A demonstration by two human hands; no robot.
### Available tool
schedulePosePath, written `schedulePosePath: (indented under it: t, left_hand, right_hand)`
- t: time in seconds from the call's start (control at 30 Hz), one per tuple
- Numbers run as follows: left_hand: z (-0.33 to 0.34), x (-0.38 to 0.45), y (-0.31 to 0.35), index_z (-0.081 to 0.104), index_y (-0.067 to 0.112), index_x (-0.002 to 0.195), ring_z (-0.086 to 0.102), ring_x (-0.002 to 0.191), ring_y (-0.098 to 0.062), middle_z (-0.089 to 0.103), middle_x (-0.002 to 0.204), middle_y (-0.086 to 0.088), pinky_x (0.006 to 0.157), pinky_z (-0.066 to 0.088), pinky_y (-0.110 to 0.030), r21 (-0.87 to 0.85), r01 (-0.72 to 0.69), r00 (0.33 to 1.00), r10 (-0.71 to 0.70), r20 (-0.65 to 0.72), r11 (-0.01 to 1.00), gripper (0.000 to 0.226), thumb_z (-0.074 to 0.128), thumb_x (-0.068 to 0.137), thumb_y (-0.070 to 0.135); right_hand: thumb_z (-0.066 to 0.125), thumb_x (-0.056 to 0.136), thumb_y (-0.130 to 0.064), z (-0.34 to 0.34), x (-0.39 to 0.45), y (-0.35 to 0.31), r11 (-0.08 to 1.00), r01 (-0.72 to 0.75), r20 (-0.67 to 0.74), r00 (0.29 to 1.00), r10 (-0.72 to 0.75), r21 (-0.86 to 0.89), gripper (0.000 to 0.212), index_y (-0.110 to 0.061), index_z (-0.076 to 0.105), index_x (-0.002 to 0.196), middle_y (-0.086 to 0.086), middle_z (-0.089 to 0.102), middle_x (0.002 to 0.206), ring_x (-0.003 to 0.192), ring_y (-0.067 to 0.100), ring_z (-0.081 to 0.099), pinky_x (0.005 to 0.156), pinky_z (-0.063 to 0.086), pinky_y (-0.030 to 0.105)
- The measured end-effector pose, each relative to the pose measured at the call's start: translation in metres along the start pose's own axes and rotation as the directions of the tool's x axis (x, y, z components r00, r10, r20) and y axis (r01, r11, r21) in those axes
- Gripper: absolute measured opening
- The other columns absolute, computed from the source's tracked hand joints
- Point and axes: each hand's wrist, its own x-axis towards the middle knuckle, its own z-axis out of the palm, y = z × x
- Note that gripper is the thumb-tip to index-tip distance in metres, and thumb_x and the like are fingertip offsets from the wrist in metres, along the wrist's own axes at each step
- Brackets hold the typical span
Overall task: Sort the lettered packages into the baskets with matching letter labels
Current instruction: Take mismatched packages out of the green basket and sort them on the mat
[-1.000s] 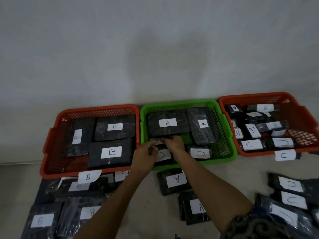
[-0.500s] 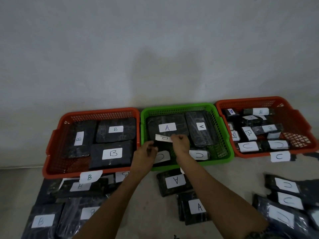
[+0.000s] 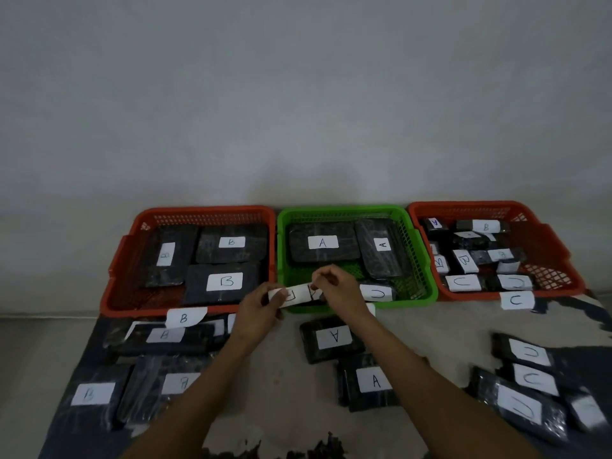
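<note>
Lettered package, small and dark with a white paper label (image 3: 295,295), is held up between both hands over the front rim of the green plastic basket (image 3: 420,256). Its letter is too blurred to read. The left hand (image 3: 256,311) pinches the label's left end, grip closed on it; the right hand (image 3: 337,288) has curled fingers pinching the right end.

Inside the green basket lie two dark wrapped packages labelled A (image 3: 323,242) and, at the front right, one labelled C (image 3: 377,293). Just left of it, the red plastic basket with a B tag (image 3: 126,266) holds three dark packages labelled B (image 3: 224,281). To the right, the red plastic basket with a C tag (image 3: 549,246) holds a jumble of smaller packages marked A, B and C.

On the floor in front, two A packages (image 3: 334,336) lie near the right forearm, a pile of B packages (image 3: 92,394) lies at the left, and several C packages (image 3: 531,379) are at the right. A plain grey wall (image 3: 298,94) stands behind the baskets.
</note>
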Motion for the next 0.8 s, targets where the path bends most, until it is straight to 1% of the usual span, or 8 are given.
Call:
schedulePosePath:
  t: [0.13,0.23,0.33,0.43,0.57,0.63,0.7,0.8]
  left_hand:
    - [-0.028,-0.033,-0.018,0.065,0.024,0.098,0.065,0.064,-0.009,0.069,0.085,0.001,0.056,0.052,-0.021,0.007,0.014,1.0,-0.014,-0.004,1.0,0.009,0.06,0.092,0.029]
    - [-0.043,-0.059,-0.034,0.064,0.03,0.1,0.067,0.07,-0.008,0.07,0.087,0.003,0.057,0.05,-0.017,0.053,0.009,0.998,-0.012,0.062,0.999,0.012,0.059,0.091,0.036]
    - [-0.055,-0.074,-0.049,0.065,0.033,0.1,0.066,0.079,-0.008,0.068,0.093,0.007,0.064,0.052,-0.018,0.051,0.03,0.998,-0.033,0.053,0.998,0.01,0.061,0.09,0.033]
    - [-0.068,-0.083,-0.065,0.058,0.032,0.111,0.061,0.094,-0.003,0.063,0.104,0.013,0.08,0.05,-0.022,0.127,0.058,0.998,-0.057,-0.007,0.99,0.021,0.061,0.091,0.032]
    - [-0.088,-0.096,-0.083,0.056,0.028,0.109,0.056,0.093,0.003,0.061,0.1,0.014,0.078,0.047,-0.02,0.22,0.057,0.997,-0.043,-0.072,0.974,0.016,0.058,0.093,0.03]
    - [-0.099,-0.104,-0.092,0.06,0.028,0.102,0.057,0.094,-0.001,0.062,0.1,0.011,0.084,0.048,-0.025,0.255,0.064,0.996,-0.048,-0.069,0.965,0.01,0.058,0.092,0.026]
    - [-0.109,-0.112,-0.102,0.059,0.03,0.099,0.057,0.098,-0.004,0.061,0.103,0.009,0.088,0.047,-0.028,0.271,0.06,0.998,-0.049,-0.046,0.961,0.011,0.057,0.093,0.022]
    - [-0.119,-0.118,-0.111,0.057,0.032,0.105,0.055,0.102,-0.003,0.059,0.112,0.007,0.086,0.044,-0.018,0.298,0.034,0.999,-0.03,-0.018,0.954,0.018,0.056,0.094,0.018]
  right_hand:
    - [0.062,0.093,-0.023,0.017,-0.025,-0.003,0.998,0.022,0.158,0.987,-0.012,-0.063,0.008,-0.026,0.066,0.087,0.002,0.072,0.088,0.067,0.013,0.064,0.056,0.047,0.019]
    - [0.066,0.091,-0.029,0.036,-0.038,0.0,0.988,-0.012,0.384,0.921,0.069,-0.151,0.006,-0.026,0.068,0.095,-0.001,0.07,0.084,0.062,0.007,0.063,0.052,0.048,0.018]
    - [0.068,0.09,-0.023,0.059,-0.048,0.007,0.951,-0.003,0.503,0.848,0.166,-0.309,0.013,-0.022,0.067,0.103,-0.004,0.067,0.081,0.064,0.007,0.061,0.053,0.049,0.021]
    - [0.066,0.091,-0.017,0.08,-0.053,0.015,0.926,-0.058,0.498,0.829,0.254,-0.374,0.019,-0.013,0.064,0.109,-0.003,0.065,0.077,0.06,0.006,0.059,0.052,0.048,0.02]
    - [0.065,0.091,-0.008,0.097,-0.059,0.031,0.882,-0.184,0.441,0.81,0.386,-0.435,0.019,-0.008,0.059,0.108,0.003,0.063,0.078,0.059,0.012,0.061,0.053,0.052,0.022]
    - [0.064,0.09,-0.004,0.104,-0.063,0.043,0.863,-0.246,0.396,0.81,0.433,-0.442,0.018,-0.007,0.055,0.105,0.009,0.064,0.08,0.061,0.018,0.063,0.057,0.054,0.029]
    - [0.065,0.088,-0.004,0.114,-0.067,0.053,0.844,-0.278,0.341,0.822,0.457,-0.459,0.019,-0.007,0.053,0.103,0.015,0.066,0.092,0.073,0.029,0.068,0.071,0.057,0.04]
    - [0.064,0.086,0.001,0.133,-0.074,0.063,0.847,-0.357,0.337,0.802,0.494,-0.394,0.022,-0.009,0.048,0.098,0.02,0.066,0.097,0.068,0.031,0.068,0.073,0.057,0.048]
